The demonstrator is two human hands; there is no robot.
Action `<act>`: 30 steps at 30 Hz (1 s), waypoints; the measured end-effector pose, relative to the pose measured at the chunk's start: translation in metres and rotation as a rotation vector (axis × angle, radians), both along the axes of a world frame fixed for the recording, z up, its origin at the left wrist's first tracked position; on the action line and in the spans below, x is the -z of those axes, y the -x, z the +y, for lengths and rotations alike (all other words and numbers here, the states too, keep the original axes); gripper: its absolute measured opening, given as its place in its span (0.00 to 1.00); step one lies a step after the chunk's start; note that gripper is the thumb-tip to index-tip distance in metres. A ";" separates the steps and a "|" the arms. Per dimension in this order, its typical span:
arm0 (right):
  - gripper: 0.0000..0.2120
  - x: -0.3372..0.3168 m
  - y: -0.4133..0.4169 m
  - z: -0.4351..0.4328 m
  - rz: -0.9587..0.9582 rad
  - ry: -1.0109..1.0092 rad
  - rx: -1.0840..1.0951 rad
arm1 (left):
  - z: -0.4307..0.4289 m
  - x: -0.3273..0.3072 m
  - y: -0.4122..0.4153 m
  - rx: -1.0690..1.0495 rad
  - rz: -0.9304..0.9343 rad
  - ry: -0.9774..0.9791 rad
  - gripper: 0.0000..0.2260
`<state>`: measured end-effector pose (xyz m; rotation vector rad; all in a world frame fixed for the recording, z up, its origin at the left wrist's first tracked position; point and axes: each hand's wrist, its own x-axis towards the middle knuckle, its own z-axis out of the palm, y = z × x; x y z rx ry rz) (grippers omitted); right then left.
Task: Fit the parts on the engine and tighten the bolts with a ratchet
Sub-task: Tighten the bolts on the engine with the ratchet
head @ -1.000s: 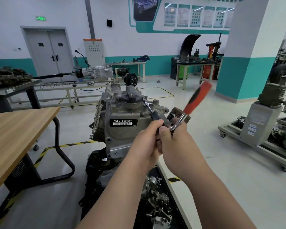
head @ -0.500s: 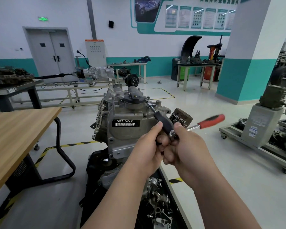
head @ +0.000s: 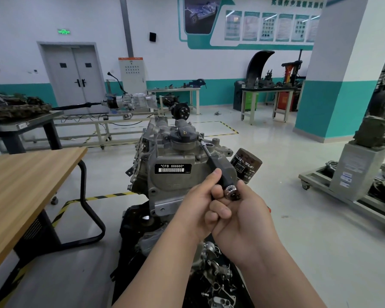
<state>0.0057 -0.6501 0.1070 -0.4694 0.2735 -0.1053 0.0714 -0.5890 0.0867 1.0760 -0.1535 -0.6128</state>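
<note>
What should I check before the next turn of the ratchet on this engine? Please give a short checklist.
1. Tip of extension bar meets engine beside the oil filler cap: ok.
2. Tip fully seated on a bolt: cannot tell.
3. The left hand grips the bar: ok.
4. The right hand holds the ratchet: ok.
5. Swing room clear of the oil filter: cannot tell; handle mostly hidden.

Engine (head: 182, 165) stands centre. Table (head: 27, 174) lies to its left, oil filter (head: 246, 163) at its right side. Ratchet (head: 231, 192) sits before it, between left hand (head: 198, 205) and right hand (head: 242, 221).
</note>
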 end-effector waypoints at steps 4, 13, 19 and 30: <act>0.20 -0.003 0.001 -0.001 0.022 0.007 0.003 | -0.003 -0.001 0.000 -0.011 0.028 -0.011 0.18; 0.26 0.002 -0.001 -0.005 0.025 0.471 0.042 | -0.005 0.004 -0.001 -0.020 -0.016 -0.022 0.26; 0.14 0.000 -0.002 -0.013 0.082 1.306 0.162 | -0.009 0.004 -0.003 -0.009 -0.019 0.022 0.20; 0.17 -0.009 0.000 -0.012 0.143 2.032 0.173 | -0.008 0.000 -0.002 -0.003 0.027 0.056 0.18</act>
